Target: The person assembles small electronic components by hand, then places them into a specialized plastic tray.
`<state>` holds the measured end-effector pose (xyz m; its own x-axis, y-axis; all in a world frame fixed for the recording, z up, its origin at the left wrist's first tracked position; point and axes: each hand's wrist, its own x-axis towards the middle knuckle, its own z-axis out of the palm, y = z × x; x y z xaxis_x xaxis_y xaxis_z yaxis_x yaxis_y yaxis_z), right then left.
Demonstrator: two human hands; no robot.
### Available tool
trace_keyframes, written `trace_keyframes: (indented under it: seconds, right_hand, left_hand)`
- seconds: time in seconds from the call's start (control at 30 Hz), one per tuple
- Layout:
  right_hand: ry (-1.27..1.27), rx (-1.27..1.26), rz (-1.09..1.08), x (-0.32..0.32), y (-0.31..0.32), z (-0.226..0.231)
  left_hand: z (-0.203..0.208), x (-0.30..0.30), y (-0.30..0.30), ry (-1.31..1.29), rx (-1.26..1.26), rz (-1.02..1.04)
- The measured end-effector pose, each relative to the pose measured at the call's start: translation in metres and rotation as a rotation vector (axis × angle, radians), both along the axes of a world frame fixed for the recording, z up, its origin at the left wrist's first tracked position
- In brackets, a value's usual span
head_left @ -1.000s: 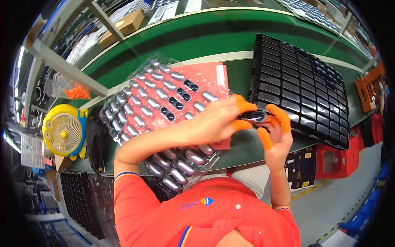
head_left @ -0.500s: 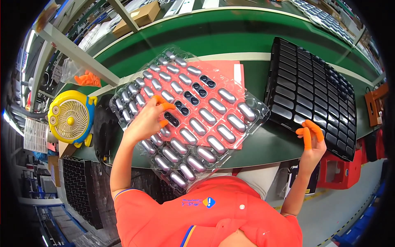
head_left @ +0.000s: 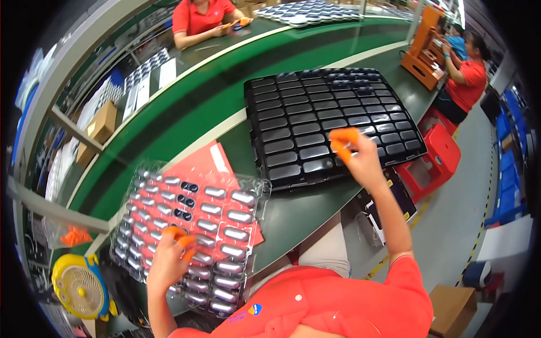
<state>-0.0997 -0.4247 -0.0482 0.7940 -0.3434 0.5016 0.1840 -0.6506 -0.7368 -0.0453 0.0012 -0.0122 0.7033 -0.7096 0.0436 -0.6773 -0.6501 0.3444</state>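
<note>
Orange-capped fingertips of my left hand [head_left: 169, 259] pinch a silver part in the clear blister tray [head_left: 191, 236]; beyond it, my right hand [head_left: 355, 155] presses pinched fingers onto the black tray [head_left: 315, 118]. Next move needs a clean lift across.

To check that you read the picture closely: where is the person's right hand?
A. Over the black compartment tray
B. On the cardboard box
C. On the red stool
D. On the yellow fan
A: the right hand, with orange fingertip covers, is over the near edge of the black compartment tray.
</note>
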Motion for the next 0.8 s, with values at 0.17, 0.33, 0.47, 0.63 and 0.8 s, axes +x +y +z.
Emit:
trace_keyframes:
  seconds: [0.17,0.33,0.47,0.63,0.8]
  right_hand:
    - [-0.013,-0.331,-0.278,0.064,-0.131,-0.012]
    - [0.006,-0.682,-0.387,0.127,-0.164,-0.021]
    - [0.075,-0.868,-0.385,0.137,-0.154,-0.023]
    - [0.208,-0.769,-0.477,0.11,-0.122,-0.021]
    - [0.157,-0.539,-0.287,0.072,-0.089,-0.005]
  left_hand:
    - [-0.002,-0.011,0.027,-0.141,0.15,0.134]
    - [-0.018,-0.023,0.041,-0.196,0.106,0.067]
    - [-0.024,-0.026,0.05,-0.064,-0.085,0.157]
    - [-0.01,-0.027,0.052,-0.014,0.011,0.131]
    - [-0.032,-0.018,0.07,-0.152,0.073,0.072]
